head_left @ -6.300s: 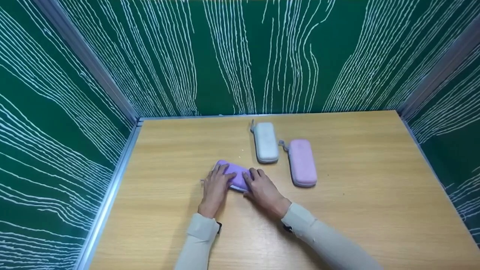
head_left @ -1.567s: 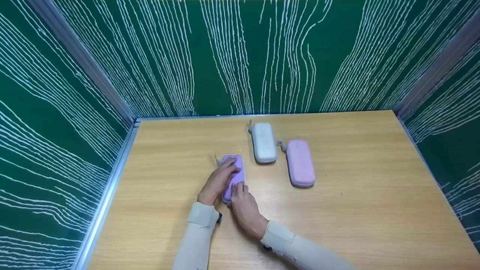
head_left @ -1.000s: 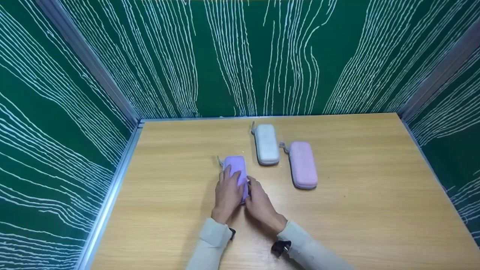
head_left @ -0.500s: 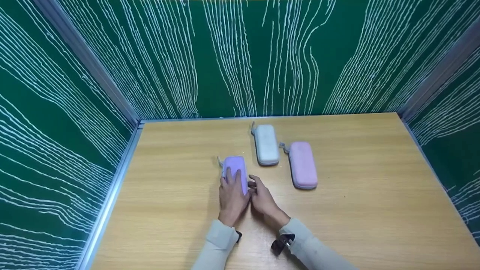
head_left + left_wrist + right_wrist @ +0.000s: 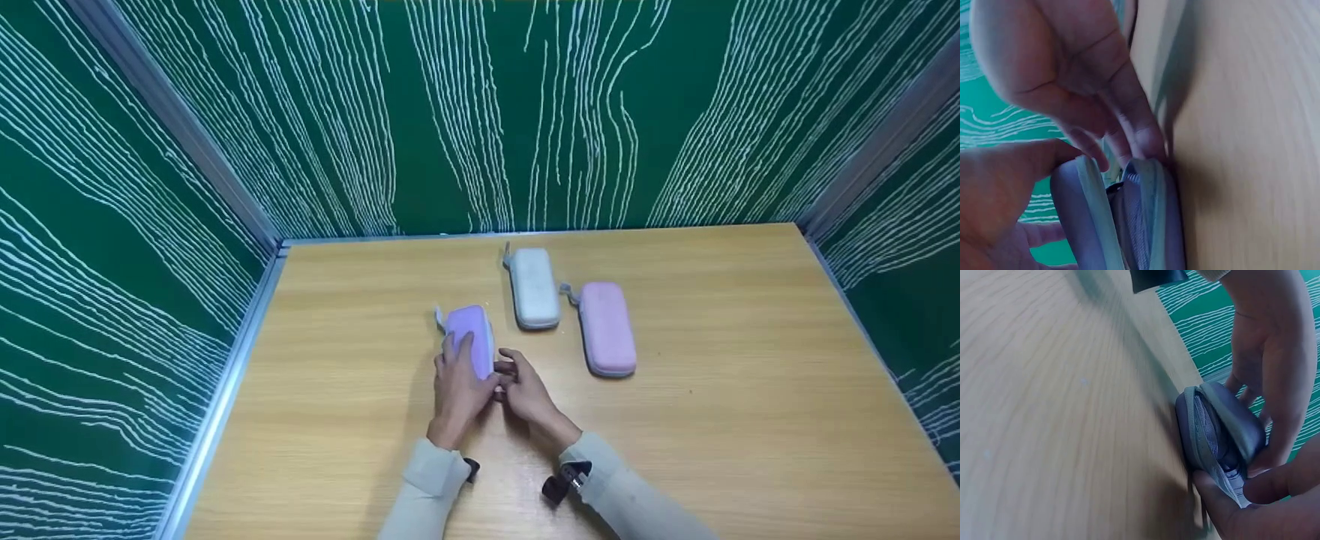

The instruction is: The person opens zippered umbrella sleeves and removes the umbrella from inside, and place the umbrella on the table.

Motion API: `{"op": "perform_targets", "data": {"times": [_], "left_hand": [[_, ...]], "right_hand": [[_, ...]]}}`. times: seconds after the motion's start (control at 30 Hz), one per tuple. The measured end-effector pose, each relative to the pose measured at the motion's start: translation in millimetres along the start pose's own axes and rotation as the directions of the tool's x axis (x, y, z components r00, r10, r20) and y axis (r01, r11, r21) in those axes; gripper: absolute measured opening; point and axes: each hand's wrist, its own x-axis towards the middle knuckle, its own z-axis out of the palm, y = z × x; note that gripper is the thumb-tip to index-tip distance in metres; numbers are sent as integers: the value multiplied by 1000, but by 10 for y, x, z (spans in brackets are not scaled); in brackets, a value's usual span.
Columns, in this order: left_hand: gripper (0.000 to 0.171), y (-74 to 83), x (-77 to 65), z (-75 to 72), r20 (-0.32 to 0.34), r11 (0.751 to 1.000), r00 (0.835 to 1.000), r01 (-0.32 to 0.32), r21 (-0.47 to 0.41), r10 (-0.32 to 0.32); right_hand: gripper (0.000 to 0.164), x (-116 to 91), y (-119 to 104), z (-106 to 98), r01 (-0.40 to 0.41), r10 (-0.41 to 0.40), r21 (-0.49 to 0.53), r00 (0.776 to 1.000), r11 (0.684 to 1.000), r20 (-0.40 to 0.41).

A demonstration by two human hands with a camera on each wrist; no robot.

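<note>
A purple zip case (image 5: pixel 471 324) lies left of the table's middle, its grey strap at the far left corner. Its lid is tilted up along the right side. My left hand (image 5: pixel 459 390) grips the lid, fingers over the top and thumb at the edge. With its fingertips, my right hand (image 5: pixel 528 391) holds the case's lower rim at the near right corner. Both wrist views look into the gap: grey mesh lining (image 5: pixel 1137 219) shows between lid and base, along with dark contents (image 5: pixel 1231 458) too unclear to name.
A light grey zip case (image 5: pixel 535 289) and a pink zip case (image 5: pixel 607 328) lie closed to the right, straps at their left. The wooden table (image 5: pixel 735 420) is bounded by green walls (image 5: pixel 450 150) with white wavy lines and metal edging.
The purple case was turned from diagonal to lengthwise. The right hand shifted from its top to its right edge, and the left hand has now raised the lid. Other cases stay put.
</note>
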Motion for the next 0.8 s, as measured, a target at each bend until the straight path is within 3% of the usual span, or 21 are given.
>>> {"op": "perform_targets", "data": {"times": [0.17, 0.27, 0.5, 0.67, 0.8], "left_hand": [[86, -67, 63, -60, 26, 993, 999, 45, -108, -42], [84, -111, 88, -115, 32, 980, 998, 64, -189, -59], [80, -217, 124, -247, 68, 919, 990, 143, -368, -127], [76, -277, 131, -326, 85, 854, 980, 198, -481, -180], [73, -319, 123, -385, 119, 767, 974, 224, -602, -191]], "right_hand": [[57, 36, 39, 2, -18, 19, 45, 1000, 999, -19], [57, 67, 62, -1, -11, 12, 16, 999, 1000, -37], [58, 93, 85, -5, 5, -5, -11, 999, 1000, -44], [57, 87, 81, -7, 13, -14, -17, 999, 1000, -46], [57, 74, 62, -5, 24, -25, -27, 999, 999, -38]]}}
